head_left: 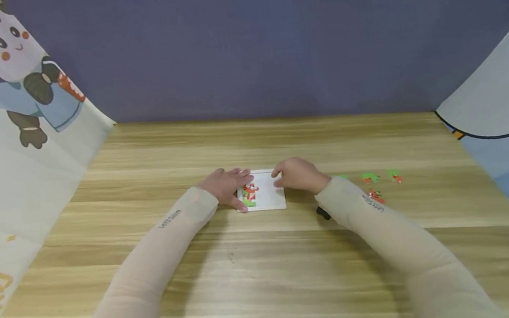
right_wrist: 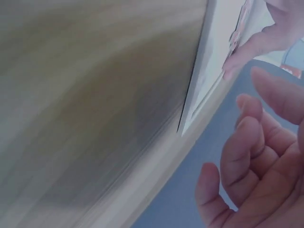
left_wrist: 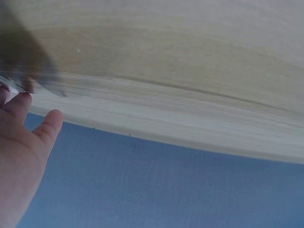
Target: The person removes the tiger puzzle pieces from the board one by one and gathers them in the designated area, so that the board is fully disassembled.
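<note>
A flat white puzzle board (head_left: 268, 198) lies on the table, with red and green picture pieces (head_left: 249, 196) along its left side. My left hand (head_left: 224, 186) rests over the board's left edge, fingers spread and thumb near the lower corner. In the left wrist view only part of this left hand (left_wrist: 21, 147) shows, at the far left. At the board's right edge, my right hand (head_left: 300, 174) hovers with loosely bent fingers. The right wrist view shows the right hand (right_wrist: 266, 152) beside the board (right_wrist: 202, 90), thumb apart from the fingers, nothing visible between them.
Loose red and green puzzle pieces (head_left: 369, 177) lie to the right, one (head_left: 377, 197) partly behind the right sleeve. A small black object (head_left: 323, 213) sits beside that sleeve. A dark blue wall (head_left: 272, 51) borders the wooden table (head_left: 263, 264) at the back.
</note>
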{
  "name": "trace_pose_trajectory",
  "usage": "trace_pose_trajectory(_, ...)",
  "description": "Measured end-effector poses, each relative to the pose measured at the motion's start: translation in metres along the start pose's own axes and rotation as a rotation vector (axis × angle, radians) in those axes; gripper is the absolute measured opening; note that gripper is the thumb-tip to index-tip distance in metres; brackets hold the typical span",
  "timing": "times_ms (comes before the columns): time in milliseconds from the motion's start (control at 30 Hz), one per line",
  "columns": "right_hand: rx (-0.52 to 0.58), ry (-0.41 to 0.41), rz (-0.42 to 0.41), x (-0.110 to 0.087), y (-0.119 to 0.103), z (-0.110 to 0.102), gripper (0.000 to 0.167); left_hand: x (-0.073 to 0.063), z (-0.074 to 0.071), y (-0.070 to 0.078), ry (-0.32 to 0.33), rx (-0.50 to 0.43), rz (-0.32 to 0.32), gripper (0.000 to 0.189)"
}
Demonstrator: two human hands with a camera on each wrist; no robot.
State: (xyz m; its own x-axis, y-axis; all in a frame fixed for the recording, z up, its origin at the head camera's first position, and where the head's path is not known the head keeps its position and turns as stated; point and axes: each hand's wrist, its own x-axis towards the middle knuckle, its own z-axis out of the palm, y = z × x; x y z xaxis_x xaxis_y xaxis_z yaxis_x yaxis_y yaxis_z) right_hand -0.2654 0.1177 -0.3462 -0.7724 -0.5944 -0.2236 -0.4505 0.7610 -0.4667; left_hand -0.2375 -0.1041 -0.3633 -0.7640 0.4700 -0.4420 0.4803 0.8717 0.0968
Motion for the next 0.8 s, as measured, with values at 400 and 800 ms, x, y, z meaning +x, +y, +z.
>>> trace_pose_trajectory(400, -0.045, -0.092, 0.037, 0.024, -0.026, 0.018, 0.032, 0.003, -0.001, 0.002, 0.014, -0.022, 0.011, 0.097)
trace_pose_trajectory(800, -0.019, -0.113, 0.092, 0.03, -0.034, 0.025, 0.039, 0.004, 0.002, 0.0, 0.028, -0.022, 0.023, 0.097)
